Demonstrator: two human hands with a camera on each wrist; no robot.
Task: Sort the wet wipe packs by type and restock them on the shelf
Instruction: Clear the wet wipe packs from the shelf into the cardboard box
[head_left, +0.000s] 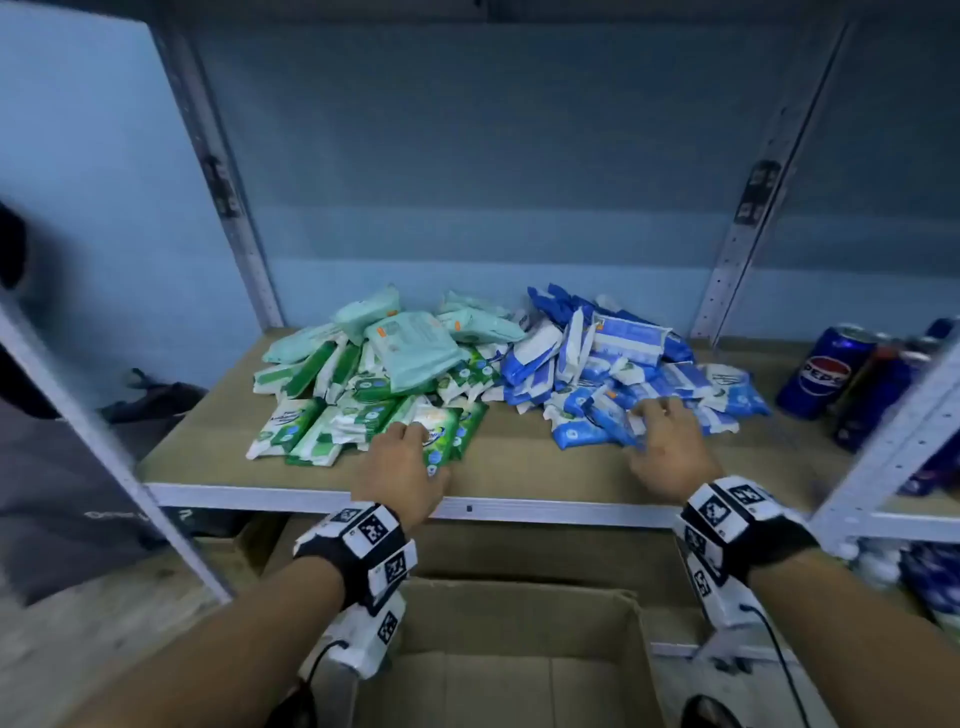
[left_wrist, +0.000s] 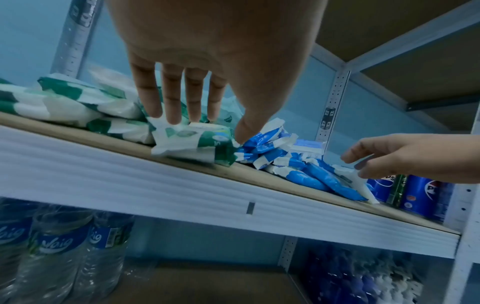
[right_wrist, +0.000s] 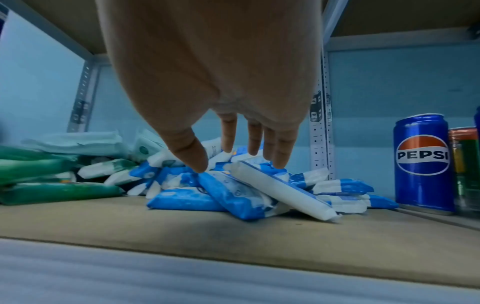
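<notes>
Two heaps lie on the shelf board (head_left: 524, 467): green and mint wipe packs (head_left: 374, 374) on the left, blue wipe packs (head_left: 623, 369) on the right. My left hand (head_left: 410, 447) reaches to the front of the green heap. Its straight fingers (left_wrist: 176, 107) lie on a green-and-white pack (left_wrist: 192, 144), with the thumb touching that pack's right end. My right hand (head_left: 654, 426) is over the front of the blue heap. Its fingertips (right_wrist: 278, 158) point down and touch a tilted blue-and-white pack (right_wrist: 280, 187). Neither hand curls round a pack.
Blue Pepsi cans (head_left: 815, 374) and other cans stand right of the blue heap, beyond a metal upright (head_left: 727, 291). An open cardboard box (head_left: 519, 649) sits below the shelf's front edge. Water bottles (left_wrist: 59, 246) stand on the level below.
</notes>
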